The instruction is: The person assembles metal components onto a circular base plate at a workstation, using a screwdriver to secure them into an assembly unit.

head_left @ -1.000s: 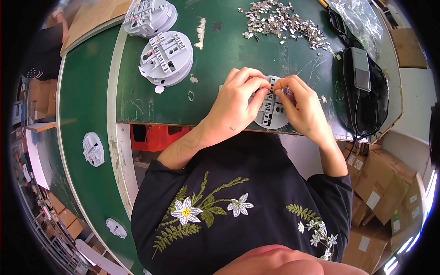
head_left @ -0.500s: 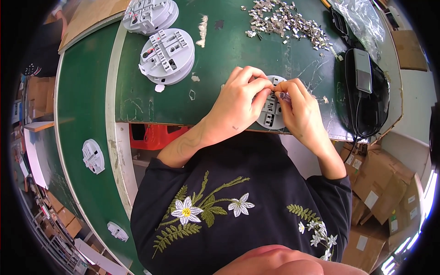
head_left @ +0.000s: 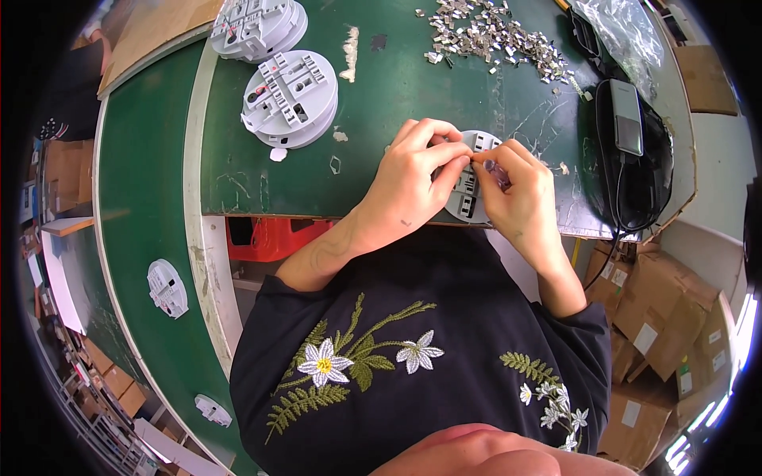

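Note:
A round grey-white plastic base [head_left: 468, 208] with slots and ribs lies at the table's near edge, partly covered by both hands. My left hand [head_left: 419, 170] is closed over its left side, thumb and fingertips pinched together near the middle of the base. What those fingertips hold is too small to tell. My right hand [head_left: 520, 190] grips a small tool with a translucent purple handle [head_left: 497, 173]. Its fingertips meet the left ones over the base, and the tool's tip is hidden.
Stacked round bases [head_left: 292, 99] stand at the far left. Small metal pieces [head_left: 492, 40] are heaped at the back. A power bank [head_left: 627, 119] with a cable rests on a black case [head_left: 655, 186] at right. Left, a green conveyor [head_left: 147, 198] carries bases [head_left: 167, 289]. A red stool [head_left: 274, 238] is underneath.
The bases on the conveyor have shifted nearer to me. My right hand's fingertips have moved slightly left, and more of the base's far part shows. My left hand stays nearly in place.

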The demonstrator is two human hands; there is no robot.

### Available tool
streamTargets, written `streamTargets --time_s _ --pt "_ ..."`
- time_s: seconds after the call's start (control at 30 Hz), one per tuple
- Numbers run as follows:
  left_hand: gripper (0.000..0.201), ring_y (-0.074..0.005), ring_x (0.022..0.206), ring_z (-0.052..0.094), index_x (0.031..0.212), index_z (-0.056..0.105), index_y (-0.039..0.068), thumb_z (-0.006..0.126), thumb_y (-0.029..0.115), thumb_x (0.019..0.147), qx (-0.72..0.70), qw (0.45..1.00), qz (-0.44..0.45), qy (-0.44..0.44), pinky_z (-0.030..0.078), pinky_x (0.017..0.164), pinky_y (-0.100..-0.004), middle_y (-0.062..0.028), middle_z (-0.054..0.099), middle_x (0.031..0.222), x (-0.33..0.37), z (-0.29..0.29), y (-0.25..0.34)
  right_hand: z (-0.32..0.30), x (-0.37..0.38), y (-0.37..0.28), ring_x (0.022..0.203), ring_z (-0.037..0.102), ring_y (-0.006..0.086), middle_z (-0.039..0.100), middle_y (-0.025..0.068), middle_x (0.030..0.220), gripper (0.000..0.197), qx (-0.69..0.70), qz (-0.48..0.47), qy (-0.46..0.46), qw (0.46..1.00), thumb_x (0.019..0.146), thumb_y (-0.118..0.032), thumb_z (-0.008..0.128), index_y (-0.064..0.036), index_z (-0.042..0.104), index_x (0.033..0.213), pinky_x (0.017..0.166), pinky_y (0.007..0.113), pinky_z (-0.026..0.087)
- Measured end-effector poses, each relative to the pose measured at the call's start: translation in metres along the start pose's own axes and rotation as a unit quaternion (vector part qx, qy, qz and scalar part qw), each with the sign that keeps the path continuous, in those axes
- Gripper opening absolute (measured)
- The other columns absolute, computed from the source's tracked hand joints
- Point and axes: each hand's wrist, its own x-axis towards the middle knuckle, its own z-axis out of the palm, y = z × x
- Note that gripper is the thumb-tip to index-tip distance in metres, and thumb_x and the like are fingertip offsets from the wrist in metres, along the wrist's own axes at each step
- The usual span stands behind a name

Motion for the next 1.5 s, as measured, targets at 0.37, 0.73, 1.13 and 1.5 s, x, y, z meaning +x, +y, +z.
streamTargets --time_s 0.37,0.73,1.13,1.5 --pt "0.050 -0.0254 0.107 0.050 0.120 0.064 0.001 0.079 0.020 0.077 0.170 0.981 0.089 -0.029 0.045 0.091 -0.0331 -0.0122 0.055 0.130 -0.013 0.010 0.006 -0.032 0.015 0.005 0.050 0.043 0.0079 0.055 0.0018 0.063 0.008 0.186 0.145 -0.012 0.972 0.087 -0.002 0.063 0.0022 0.068 0.083 0.047 0.020 0.036" --pt "0.028 -0.0259 0.096 0.054 0.102 0.064 0.004 0.072 0.006 0.075 0.057 0.993 0.090 0.059 0.046 0.085 -0.0326 -0.0101 0.058 0.115 0.003 0.021 0.013 -0.034 0.037 0.009 0.043 0.028 0.0069 0.034 -0.0022 0.046 0.044 0.597 0.093 0.105 0.790 0.097 -0.016 0.053 -0.0152 0.036 0.056 0.043 0.023 0.026" --pt "0.025 -0.0221 0.091 0.056 0.097 0.066 0.002 0.070 -0.003 0.073 0.052 0.991 0.115 0.038 0.049 0.078 -0.0308 -0.0075 0.061 0.111 0.006 0.025 -0.003 -0.016 0.046 0.005 0.045 0.024 0.0073 0.030 -0.0023 0.048 0.045 0.644 0.061 0.093 0.757 0.099 -0.019 0.045 -0.0165 0.032 0.056 0.042 0.022 0.022" --pt "0.092 -0.0382 0.133 0.041 0.139 0.040 -0.003 0.085 0.034 0.067 0.074 0.992 0.064 -0.074 0.038 0.108 -0.0462 -0.0222 0.042 0.141 -0.008 0.010 0.002 0.006 0.047 0.009 0.048 0.023 0.0065 0.031 -0.0020 0.051 0.043 0.631 0.030 0.040 0.774 0.099 -0.020 0.042 -0.0147 0.034 0.057 0.042 0.022 0.020"
